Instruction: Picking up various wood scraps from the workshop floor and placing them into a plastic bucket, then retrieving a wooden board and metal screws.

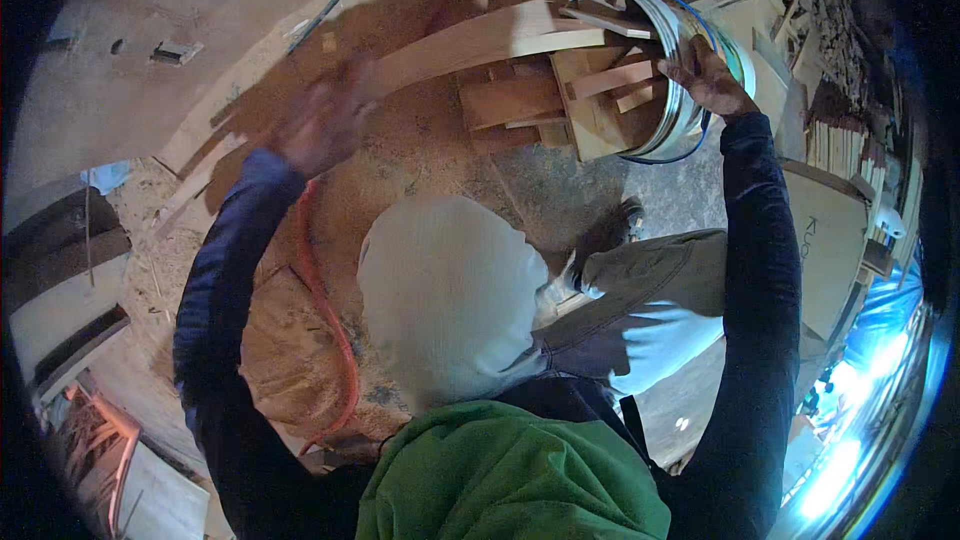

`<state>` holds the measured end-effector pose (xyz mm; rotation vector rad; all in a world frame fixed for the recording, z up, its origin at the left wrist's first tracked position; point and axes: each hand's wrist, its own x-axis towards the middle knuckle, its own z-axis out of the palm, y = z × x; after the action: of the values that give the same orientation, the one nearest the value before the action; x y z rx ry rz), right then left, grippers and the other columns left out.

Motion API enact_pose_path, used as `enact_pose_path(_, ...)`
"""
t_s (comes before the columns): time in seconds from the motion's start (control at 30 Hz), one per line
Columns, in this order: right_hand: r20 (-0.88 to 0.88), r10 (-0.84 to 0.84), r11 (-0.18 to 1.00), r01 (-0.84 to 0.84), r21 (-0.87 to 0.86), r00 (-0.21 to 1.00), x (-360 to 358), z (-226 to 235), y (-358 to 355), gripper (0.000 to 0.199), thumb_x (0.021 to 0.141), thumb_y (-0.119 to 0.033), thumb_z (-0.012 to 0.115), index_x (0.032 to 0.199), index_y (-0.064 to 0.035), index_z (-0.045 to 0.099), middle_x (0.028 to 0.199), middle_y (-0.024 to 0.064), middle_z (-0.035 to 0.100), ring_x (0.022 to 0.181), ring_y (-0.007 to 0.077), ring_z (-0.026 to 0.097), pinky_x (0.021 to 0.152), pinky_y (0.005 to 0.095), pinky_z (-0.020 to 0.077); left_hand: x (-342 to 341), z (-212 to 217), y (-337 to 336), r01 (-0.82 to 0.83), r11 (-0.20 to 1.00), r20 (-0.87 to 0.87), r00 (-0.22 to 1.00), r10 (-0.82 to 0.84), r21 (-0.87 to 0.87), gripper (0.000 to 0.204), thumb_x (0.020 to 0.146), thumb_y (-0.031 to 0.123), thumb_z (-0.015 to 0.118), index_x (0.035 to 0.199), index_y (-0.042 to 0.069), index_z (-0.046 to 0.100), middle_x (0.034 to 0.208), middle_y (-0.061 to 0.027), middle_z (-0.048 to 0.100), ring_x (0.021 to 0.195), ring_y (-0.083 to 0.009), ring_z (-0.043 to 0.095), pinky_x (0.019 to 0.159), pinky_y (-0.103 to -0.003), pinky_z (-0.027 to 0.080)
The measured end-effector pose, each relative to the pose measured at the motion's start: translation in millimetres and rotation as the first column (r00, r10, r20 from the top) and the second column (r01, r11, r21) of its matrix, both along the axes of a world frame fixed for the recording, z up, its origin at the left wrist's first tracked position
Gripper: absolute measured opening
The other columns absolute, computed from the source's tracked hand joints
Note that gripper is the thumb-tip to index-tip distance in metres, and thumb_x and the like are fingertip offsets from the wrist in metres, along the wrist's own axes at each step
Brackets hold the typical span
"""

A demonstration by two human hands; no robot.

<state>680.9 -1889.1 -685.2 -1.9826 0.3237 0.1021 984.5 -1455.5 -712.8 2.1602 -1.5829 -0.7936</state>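
Note:
My left hand [325, 125], smeared by motion, is at the left end of a long curved wooden board [455, 48]; its fingers do not show clearly. My right hand [715, 82] is closed on the edge of a round white coil-like hoop [655, 125] with a blue band along its outer side. The board's right end reaches close to the hoop. Below it, several short wooden blocks [515, 100] lie in a loose stack, partly inside the hoop's curve.
An orange hose [330, 310] winds over the dusty floor beside my leg. Stacked wood strips [835, 150] and a cardboard-coloured panel [825, 240] stand at right. A large pale board [190, 15] fills the upper left; dark curved pieces [65, 240] lie at left.

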Motion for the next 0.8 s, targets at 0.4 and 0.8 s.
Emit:
enact_pose_path(0.4, -0.217, -0.078, 0.724, -0.095, -0.684, 0.973, 19, 27, 26, 0.039, 0.084, -0.038, 0.063, 0.093, -0.0027, 0.049, 0.088, 0.0087, 0.053, 0.089, 0.024, 0.052, 0.08, 0.0339, 0.0423, -18, -49, -48, 0.143, 0.955, 0.343, 0.938, -0.048, -0.259, 0.058, 0.089, 0.025, 0.052, 0.134, -0.003, 0.03, 0.129, -0.0244, 0.044, 0.118, -0.0382, 0.045, 0.099, -0.043, 0.036)
enact_pose_path(0.8, -0.186, -0.094, 0.671, -0.076, -0.737, 0.978, 19, 26, 24, 0.044, 0.086, -0.039, 0.057, 0.104, 0.0002, 0.049, 0.09, 0.0189, 0.058, 0.088, 0.034, 0.055, 0.078, 0.0414, 0.0446, -40, -31, -81, 0.138, 0.968, 0.225, 0.97, -0.09, -0.207, 0.071, 0.088, 0.027, 0.051, 0.139, -0.005, 0.014, 0.119, -0.0297, 0.05, 0.112, -0.0403, 0.05, 0.105, -0.042, 0.028)
